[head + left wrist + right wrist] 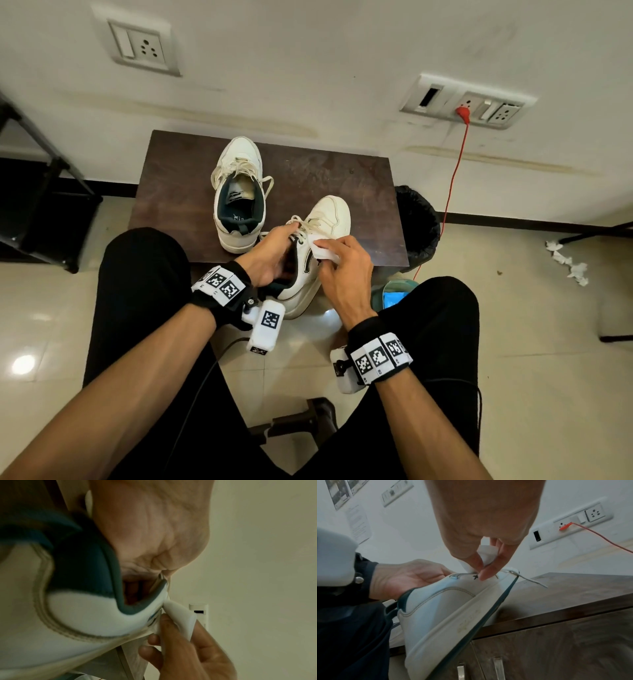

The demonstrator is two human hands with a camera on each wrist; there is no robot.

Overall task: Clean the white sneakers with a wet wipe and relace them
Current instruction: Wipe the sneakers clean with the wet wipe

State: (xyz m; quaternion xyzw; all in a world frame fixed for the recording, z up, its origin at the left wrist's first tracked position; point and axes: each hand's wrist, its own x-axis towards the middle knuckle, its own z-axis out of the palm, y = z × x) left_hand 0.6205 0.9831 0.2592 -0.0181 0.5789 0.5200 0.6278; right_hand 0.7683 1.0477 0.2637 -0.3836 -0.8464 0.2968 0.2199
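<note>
**Wiping the side of the held sneaker**

The sneaker in hand (318, 240) is tipped up off the dark wooden surface (178, 178), toe pointing away and heel towards the person's lap, laces still threaded through its eyelets. The left hand (270, 253) grips it from the opening, fingers tucked inside the dark collar, thumb over the edge. The right hand (342, 270) pinches a folded white wet wipe (322, 248) between thumb and fingers and presses it against the upper just below the eyelets, beside a small dark mark on the side panel.

The second sneaker (238, 195) stands upright on the surface just behind, laces loose, not being touched.

To my eye this is the cleaning step, with relacing not yet begun. The next move seems to call for drawing the wipe along the side panel and down to the sole edge, which looks grubby in the right wrist view, while the left hand steadies and turns the shoe.

A black-lined bin (419, 222) sits beside the surface, and crumpled white scraps (567, 262) lie on the floor further right.
</note>
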